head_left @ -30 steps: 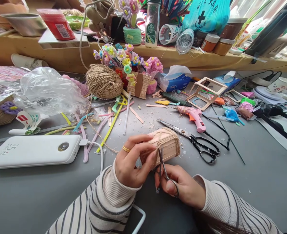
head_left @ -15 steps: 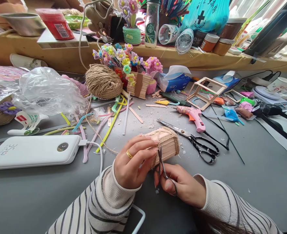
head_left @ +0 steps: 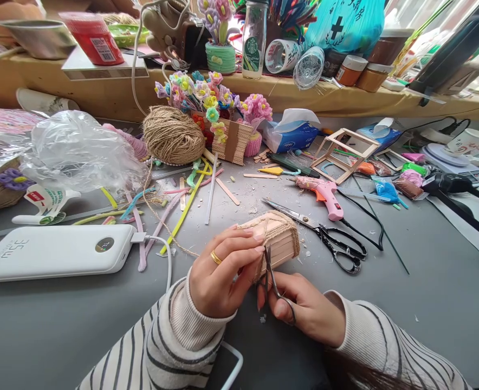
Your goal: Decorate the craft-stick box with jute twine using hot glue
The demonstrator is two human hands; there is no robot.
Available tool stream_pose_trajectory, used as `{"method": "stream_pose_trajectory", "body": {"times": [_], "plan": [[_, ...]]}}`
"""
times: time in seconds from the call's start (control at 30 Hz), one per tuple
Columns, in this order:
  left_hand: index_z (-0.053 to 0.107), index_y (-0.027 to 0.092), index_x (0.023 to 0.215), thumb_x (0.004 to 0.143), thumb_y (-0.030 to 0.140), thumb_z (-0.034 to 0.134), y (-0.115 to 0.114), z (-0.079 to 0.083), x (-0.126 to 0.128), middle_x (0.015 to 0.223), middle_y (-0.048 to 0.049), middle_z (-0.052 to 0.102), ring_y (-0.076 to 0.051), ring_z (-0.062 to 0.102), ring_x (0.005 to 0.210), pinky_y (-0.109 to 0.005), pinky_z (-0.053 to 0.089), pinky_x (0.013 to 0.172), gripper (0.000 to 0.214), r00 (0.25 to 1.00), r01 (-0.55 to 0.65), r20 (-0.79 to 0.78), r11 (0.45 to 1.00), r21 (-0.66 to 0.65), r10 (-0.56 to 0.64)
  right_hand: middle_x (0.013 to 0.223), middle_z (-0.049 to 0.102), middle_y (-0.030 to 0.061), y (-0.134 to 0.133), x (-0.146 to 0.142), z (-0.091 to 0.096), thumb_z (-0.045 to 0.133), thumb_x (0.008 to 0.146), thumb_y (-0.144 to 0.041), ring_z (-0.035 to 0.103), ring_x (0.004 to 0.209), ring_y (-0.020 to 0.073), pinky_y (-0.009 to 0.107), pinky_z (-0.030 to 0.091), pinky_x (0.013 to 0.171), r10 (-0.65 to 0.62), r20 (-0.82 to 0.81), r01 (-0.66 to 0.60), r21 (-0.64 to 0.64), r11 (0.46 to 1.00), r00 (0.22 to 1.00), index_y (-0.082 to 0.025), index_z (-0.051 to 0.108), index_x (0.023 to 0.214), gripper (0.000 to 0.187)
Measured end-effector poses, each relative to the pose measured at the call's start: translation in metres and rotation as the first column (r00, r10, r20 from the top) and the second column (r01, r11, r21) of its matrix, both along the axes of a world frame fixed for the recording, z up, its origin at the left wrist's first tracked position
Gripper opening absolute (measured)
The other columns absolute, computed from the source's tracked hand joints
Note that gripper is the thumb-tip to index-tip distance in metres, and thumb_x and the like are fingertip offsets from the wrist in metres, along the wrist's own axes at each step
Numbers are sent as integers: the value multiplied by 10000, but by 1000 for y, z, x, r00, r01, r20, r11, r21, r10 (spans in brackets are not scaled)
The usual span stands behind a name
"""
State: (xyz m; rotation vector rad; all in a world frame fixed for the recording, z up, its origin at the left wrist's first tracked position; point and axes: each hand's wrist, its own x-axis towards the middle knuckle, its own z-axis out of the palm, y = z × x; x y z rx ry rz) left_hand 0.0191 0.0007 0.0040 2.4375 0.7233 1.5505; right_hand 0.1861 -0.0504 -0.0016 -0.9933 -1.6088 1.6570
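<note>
Pale wooden sticks, set side by side, make the small box (head_left: 282, 251), which is in front of the person, at the grey table (head_left: 60, 325). I think it is light and stiff, yet pressing hard could crack its walls; its rough twine (head_left: 295, 238) edges should give a safer hold. The left hand (head_left: 217, 276) is closed upon its left part; the right hand (head_left: 310, 311) grips small scissors (head_left: 269, 266) beside it.
</note>
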Motion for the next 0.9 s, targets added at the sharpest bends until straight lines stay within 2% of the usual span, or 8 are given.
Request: {"method": "stream_pose_trajectory", "body": {"times": [0.27, 0.43, 0.7, 0.9], "plan": [[575, 120, 888, 706, 5, 594, 1, 0, 2, 883, -87, 673, -186, 620, 912, -388, 532, 855, 216, 1000, -3, 22, 1000, 0, 3, 548, 397, -46, 3, 2, 0, 424, 756, -660, 332, 500, 71, 208, 292, 486, 13, 4, -13, 23, 1000, 1000, -139, 542, 733, 535], [572, 138, 897, 721, 19, 579, -1, 2, 2, 855, -74, 674, -181, 629, 896, -377, 541, 844, 212, 1000, -24, 9, 1000, 1, 24, 545, 382, -54, 3, 3, 0, 429, 766, -645, 310, 483, 56, 199, 260, 463, 41, -54, -40, 15, 999, 998, -132, 535, 749, 524], [535, 124, 969, 715, 5, 574, -3, 1, 3, 860, -90, 661, -171, 632, 878, -375, 538, 858, 283, 998, -41, 53, 997, -66, 45, 508, 384, -67, 4, 5, -2, 453, 772, -618, 312, 428, 42, 190, 249, 421, 82, -193, -97, -68, 993, 978, -129, 521, 757, 493], [569, 109, 946, 726, -14, 565, -3, 4, 1, 878, -82, 648, -162, 631, 873, -358, 544, 858, 252, 999, -26, 24, 999, -44, 27, 504, 388, -70, 4, 3, -3, 476, 757, -620, 307, 415, 37, 188, 247, 412, 80, -289, -130, -157, 979, 954, -127, 507, 755, 495]]}}
